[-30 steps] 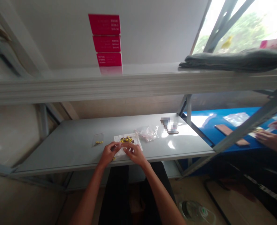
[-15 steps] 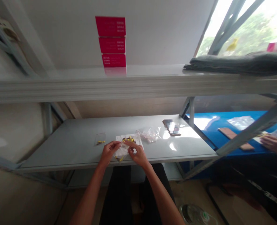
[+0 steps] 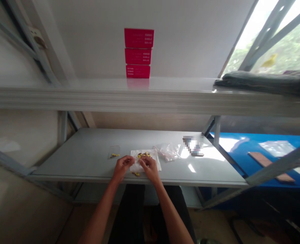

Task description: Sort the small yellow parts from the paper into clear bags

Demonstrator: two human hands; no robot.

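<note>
A white sheet (image 3: 157, 165) lies near the front edge of the grey table (image 3: 84, 156), with a pile of small yellow and dark pieces (image 3: 145, 155) on it. My left hand (image 3: 124, 165) is at the sheet's left side, thumb and fingertips pinched together; what they hold is too small to name. Over the sheet, just in front of the pile, my right hand (image 3: 149, 166) has its fingers bent together, their contents hidden. More such pieces (image 3: 135, 174) lie between my hands near the edge. A small clear bag (image 3: 114, 151) with several pieces rests to the left.
Clear plastic bags (image 3: 168, 151) lie right of the sheet, and a blurred-out object (image 3: 194, 145) is behind them. A shelf (image 3: 89, 98) crosses above the table, bearing red boxes (image 3: 138, 56) and dark cloth (image 3: 266, 83). A blue table (image 3: 254, 145) stands at right.
The view has shifted, so the scene sits further right and lower. My right hand's fingers have drawn in from a more outstretched pose. Another person's hand at the right has left the view.
</note>
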